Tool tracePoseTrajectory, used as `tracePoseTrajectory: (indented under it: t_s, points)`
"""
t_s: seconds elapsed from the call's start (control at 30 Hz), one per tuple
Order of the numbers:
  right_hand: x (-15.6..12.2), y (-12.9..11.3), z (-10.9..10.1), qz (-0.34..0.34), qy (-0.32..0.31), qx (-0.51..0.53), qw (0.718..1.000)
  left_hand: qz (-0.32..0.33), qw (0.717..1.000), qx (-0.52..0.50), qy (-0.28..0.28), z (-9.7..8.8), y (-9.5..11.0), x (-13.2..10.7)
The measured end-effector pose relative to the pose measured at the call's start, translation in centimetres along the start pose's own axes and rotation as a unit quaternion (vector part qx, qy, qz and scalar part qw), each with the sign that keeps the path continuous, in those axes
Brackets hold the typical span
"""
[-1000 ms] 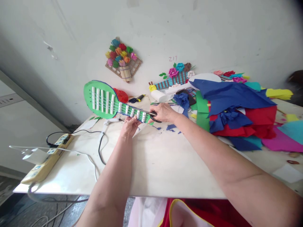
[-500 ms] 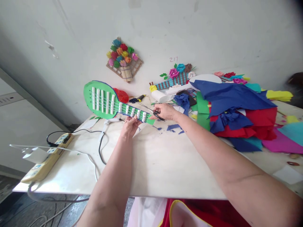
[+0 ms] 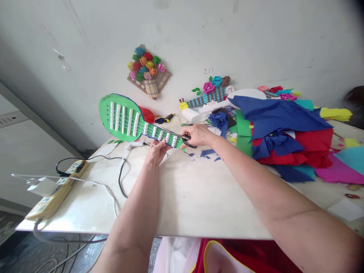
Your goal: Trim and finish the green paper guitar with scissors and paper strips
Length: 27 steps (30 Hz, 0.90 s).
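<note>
A green paper toy guitar (image 3: 127, 105) with white bars, pale strings and a blue edge is raised above the table, tilted down to the right. My left hand (image 3: 157, 151) is closed on its neck from below. Dark-handled scissors (image 3: 188, 142) are in my right hand (image 3: 196, 135), at the narrow end of the neck. Their blades point left along the neck's upper edge; I cannot tell how far apart they are. Blue paper scraps (image 3: 209, 152) lie on the table beneath my right wrist.
Blue, red and green paper sheets (image 3: 281, 117) are heaped on the right. A glue gun (image 3: 135, 145) with a cord lies left of my left hand. A power strip (image 3: 58, 189) sits at the left edge. Pliers (image 3: 165, 118) and a white roll (image 3: 191, 115) lie behind.
The scissors have moved slightly left and down, over the end of the neck. The toy guitar has tilted a little, its round body shifting slightly up and left. My left hand keeps its grip.
</note>
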State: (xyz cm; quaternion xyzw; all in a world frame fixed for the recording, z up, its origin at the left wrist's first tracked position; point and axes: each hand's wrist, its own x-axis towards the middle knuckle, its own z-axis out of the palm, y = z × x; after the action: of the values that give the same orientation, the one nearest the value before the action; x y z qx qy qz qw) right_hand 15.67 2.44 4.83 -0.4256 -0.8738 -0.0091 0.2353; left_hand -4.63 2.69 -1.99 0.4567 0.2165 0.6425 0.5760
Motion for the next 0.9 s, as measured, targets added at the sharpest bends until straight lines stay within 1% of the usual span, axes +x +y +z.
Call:
tracePoseTrajectory:
  t_s: [0.27,0.53,0.77,0.9]
  points:
    - [-0.09,0.0,0.09,-0.02,0.012,-0.031,0.999,0.001,1.0,0.006,0.005,0.06,0.03,-0.01]
    - [-0.01,0.13,0.14,-0.007,-0.017,0.039,0.999,-0.002,1.0,0.012,0.001,-0.03,-0.01,0.01]
    - [-0.08,0.1,0.09,-0.025,0.009,-0.026,0.999,-0.005,1.0,0.016,-0.001,-0.27,-0.13,0.06]
    - [-0.06,-0.01,0.09,-0.027,0.015,-0.032,0.999,-0.001,1.0,0.013,0.002,-0.17,-0.06,0.04]
